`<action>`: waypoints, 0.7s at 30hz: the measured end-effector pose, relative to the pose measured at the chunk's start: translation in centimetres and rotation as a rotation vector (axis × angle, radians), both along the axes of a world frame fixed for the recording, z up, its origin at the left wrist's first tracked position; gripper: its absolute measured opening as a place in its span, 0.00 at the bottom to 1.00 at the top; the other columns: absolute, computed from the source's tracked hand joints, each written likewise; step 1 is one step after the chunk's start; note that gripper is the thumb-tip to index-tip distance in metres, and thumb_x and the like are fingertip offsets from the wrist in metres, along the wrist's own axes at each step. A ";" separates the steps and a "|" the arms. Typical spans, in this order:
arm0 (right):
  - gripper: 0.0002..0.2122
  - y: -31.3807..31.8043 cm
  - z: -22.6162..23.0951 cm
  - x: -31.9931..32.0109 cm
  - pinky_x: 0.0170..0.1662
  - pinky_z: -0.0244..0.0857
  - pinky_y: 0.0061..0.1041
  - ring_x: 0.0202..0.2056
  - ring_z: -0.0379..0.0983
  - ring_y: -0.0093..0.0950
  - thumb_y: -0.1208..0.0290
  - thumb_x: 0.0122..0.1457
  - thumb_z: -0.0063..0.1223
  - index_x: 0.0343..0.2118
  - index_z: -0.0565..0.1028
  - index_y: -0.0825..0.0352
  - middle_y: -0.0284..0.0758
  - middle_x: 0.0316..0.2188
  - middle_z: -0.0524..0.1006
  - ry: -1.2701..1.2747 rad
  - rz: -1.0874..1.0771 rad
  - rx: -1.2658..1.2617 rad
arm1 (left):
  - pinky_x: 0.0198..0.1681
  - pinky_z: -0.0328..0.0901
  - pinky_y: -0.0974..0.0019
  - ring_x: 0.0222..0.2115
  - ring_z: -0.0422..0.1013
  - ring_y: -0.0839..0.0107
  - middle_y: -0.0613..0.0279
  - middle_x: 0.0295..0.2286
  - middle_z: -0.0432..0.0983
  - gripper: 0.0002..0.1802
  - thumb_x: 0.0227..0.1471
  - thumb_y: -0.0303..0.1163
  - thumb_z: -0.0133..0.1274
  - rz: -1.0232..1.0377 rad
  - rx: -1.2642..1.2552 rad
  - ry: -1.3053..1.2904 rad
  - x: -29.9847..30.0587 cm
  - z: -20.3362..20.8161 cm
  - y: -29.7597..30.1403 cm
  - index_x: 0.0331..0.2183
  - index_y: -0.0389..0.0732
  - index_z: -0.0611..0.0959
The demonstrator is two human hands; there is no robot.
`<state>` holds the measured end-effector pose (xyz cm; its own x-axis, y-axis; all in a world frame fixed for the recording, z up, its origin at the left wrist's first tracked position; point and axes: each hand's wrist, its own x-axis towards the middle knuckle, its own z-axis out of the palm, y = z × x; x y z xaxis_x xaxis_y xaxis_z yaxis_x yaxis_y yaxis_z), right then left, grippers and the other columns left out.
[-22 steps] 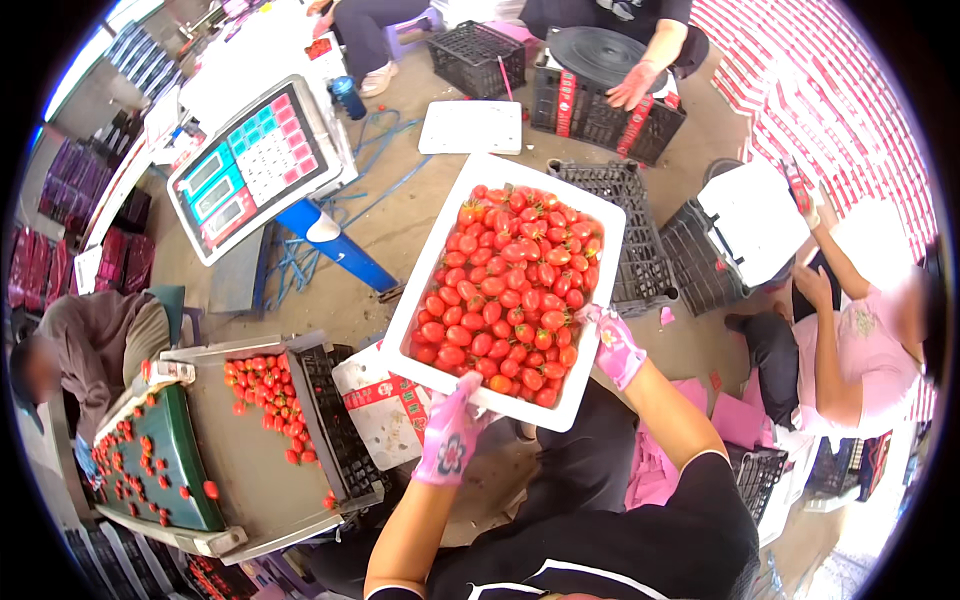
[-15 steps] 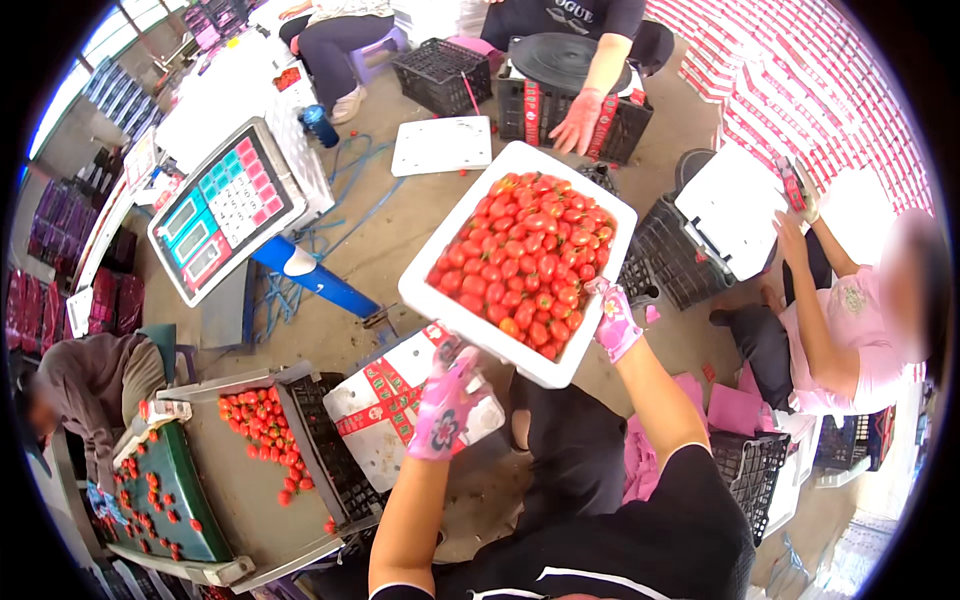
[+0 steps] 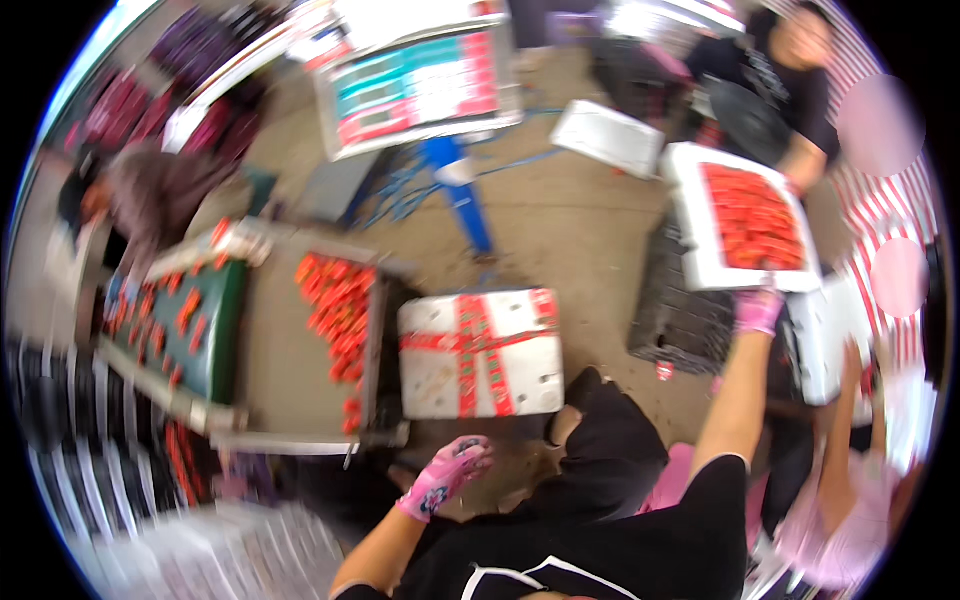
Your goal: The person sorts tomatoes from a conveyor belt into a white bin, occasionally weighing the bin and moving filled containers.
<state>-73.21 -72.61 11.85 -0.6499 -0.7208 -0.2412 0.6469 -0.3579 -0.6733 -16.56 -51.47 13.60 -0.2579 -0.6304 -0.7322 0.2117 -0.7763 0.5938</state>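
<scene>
My right hand (image 3: 760,310), in a pink patterned glove, grips the near edge of a white foam box (image 3: 706,276) at arm's length on the right. Small red tomatoes (image 3: 755,222) fill that box. A co-worker in a black top (image 3: 770,75) has an arm (image 3: 803,163) reaching to its far right side; the hand there is mostly hidden. My left hand (image 3: 450,474), gloved alike, hangs empty in front of my body, fingers loosely bent and somewhat blurred. Just beyond it lies a white foam box with red tape (image 3: 480,355).
Left of the taped box stands a sorting tray (image 3: 285,370) with tomatoes, beside a green belt (image 3: 215,330) and a stooping person (image 3: 185,190). A scale display (image 3: 420,90) on a blue post (image 3: 462,200) is ahead. A black crate (image 3: 665,300) stands beneath the filled box.
The filled box has moved away to the right, toward the co-worker. My left hand has come off it and drawn back. My view has turned, and the right hand still grips the box.
</scene>
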 end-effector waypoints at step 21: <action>0.18 8.4 8.2 32.7 0.51 0.58 0.28 0.47 0.66 0.36 0.77 0.53 0.46 0.49 0.66 0.71 0.43 0.44 0.70 1.729 0.943 0.154 | 0.44 0.64 0.63 0.40 0.70 0.62 0.53 0.38 0.73 0.21 0.46 0.33 0.57 0.704 -0.647 -1.280 29.3 13.1 11.6 0.43 0.37 0.73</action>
<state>-40.56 -64.21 20.07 0.2913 -0.9559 0.0364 -0.7029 -0.2397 -0.6697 12.78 -39.90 26.68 0.7517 -0.6292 0.1978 -0.4710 -0.3021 0.8288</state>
